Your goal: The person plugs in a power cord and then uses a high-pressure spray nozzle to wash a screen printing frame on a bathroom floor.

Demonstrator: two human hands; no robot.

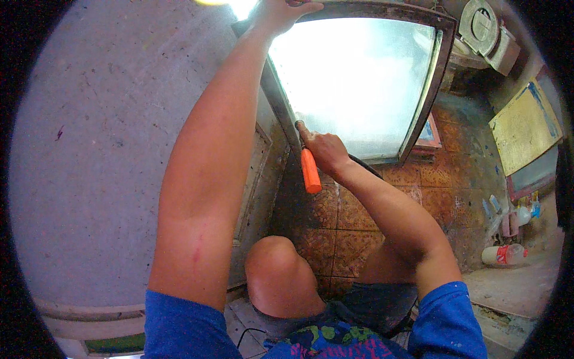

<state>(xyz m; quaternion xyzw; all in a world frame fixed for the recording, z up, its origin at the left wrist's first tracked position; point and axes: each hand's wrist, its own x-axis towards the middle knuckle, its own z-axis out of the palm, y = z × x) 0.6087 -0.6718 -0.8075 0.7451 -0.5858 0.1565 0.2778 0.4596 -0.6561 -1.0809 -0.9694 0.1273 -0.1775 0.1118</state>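
Observation:
A wooden window frame (441, 66) stands upright in front of me, holding a bright frosted glass pane (365, 84). At the upper left my left hand (281, 15) grips the frame's top corner, its thumb stretched along the edge and the other fingers partly out of view. My right hand (323, 149) is at the frame's left side, one fingertip pressed where wood and glass meet. From under that hand juts a tool's orange handle (310, 172). The tool's working end is hidden, so its kind cannot be told.
A pale wall (113, 143) rises close on my left. Brown patterned tiles (359, 239) cover the floor. To the right are a toilet seat (480, 27), a leaning yellowish board (526, 128) and a bottle with a red label (505, 254). My bent knee (280, 269) is below the frame.

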